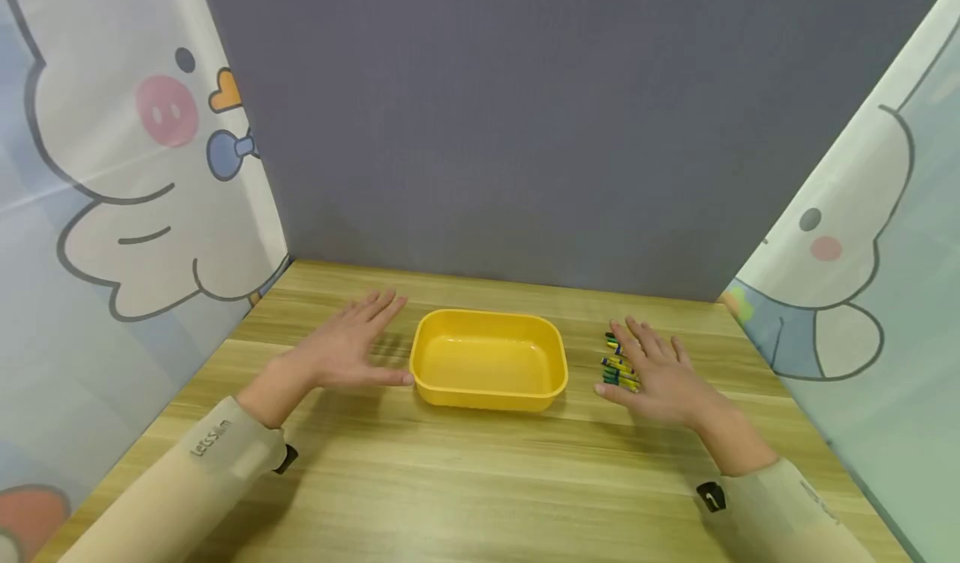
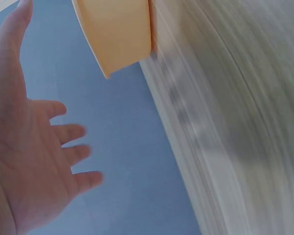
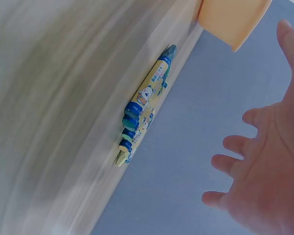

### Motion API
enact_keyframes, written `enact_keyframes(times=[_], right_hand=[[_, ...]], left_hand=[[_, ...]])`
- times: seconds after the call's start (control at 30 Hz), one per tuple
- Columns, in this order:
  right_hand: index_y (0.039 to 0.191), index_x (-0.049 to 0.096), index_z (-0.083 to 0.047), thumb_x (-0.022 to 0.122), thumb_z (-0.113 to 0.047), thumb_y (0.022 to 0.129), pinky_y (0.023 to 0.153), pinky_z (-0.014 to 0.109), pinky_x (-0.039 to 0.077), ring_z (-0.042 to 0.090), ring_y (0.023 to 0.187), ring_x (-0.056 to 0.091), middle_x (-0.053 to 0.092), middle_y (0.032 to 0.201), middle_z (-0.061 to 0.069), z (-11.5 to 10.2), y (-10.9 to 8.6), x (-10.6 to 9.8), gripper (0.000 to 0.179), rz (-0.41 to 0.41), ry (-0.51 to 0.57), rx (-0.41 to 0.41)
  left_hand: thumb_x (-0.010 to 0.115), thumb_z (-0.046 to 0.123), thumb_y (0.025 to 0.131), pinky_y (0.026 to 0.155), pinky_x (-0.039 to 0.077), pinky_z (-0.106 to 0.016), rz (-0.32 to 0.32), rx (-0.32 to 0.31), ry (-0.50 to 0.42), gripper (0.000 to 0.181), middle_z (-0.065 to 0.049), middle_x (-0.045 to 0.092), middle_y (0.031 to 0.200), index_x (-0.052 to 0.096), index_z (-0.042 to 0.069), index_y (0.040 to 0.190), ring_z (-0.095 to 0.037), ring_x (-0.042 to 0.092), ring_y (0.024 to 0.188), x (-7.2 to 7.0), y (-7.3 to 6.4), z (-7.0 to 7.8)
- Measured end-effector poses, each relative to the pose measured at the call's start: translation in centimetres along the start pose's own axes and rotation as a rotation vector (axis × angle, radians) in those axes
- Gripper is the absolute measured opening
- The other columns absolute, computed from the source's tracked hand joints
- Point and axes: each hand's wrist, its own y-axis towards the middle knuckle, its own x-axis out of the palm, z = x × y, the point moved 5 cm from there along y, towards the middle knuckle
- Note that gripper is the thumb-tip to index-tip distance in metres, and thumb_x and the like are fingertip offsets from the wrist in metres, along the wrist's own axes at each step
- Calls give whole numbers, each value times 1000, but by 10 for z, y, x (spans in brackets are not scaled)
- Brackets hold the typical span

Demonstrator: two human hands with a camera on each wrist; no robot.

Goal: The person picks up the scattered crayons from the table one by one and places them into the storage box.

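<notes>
Hovering beside a yellow tray, the left hand spreads its fingers, the right hand (likewise splayed) near crayons.

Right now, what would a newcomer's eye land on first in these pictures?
Probably the bright yellow rectangular tray, on the wood-grain table between the bare left hand and bare right hand. Next, the small yellow-wrapped crayons with blue bands, partly behind the right hand, and the large white cartoon figure at the head view's left.

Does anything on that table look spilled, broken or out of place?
Nothing stands out. The yellow tray sits upright with no visible damage, and the crayons lie in a loose group on the table near it.
</notes>
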Motion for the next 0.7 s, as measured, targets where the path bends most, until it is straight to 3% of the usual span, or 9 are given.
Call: enact_keyframes(times=[0.13, 0.3, 0.57, 0.7], right_hand=[[177, 18, -13, 65, -65, 103, 124, 84, 13, 60, 159, 27, 23, 179, 28, 1, -2, -1, 102, 45, -9, -20], [176, 24, -12, 66, -64, 103, 123, 81, 21, 59, 155, 35, 31, 175, 29, 7, -4, -2, 98, 76, -12, -20], [174, 27, -6, 67, -62, 104, 121, 82, 25, 57, 156, 34, 35, 173, 29, 21, -5, -5, 99, 83, -5, 6], [173, 27, -4, 67, -59, 105, 117, 85, 29, 58, 154, 38, 38, 170, 31, 28, -2, -7, 96, 83, -14, 5]], left_hand=[[66, 86, 90, 117, 46, -73, -59, -12, -139, 121, -23, 45, 171, 14, 21, 179, -53, 53, 149, 10, 2, -3], [72, 75, 94, 121, 42, -72, -144, 6, -330, 120, -22, 51, 168, 11, 15, 178, -49, 52, 151, 27, 11, -6], [75, 68, 96, 125, 40, -69, -190, 13, -438, 119, -22, 53, 165, 5, 18, 179, -42, 54, 152, 41, 22, -5], [73, 70, 97, 125, 40, -68, -209, -6, -441, 119, -21, 53, 166, 2, 19, 179, -40, 54, 152, 45, 23, -5]])
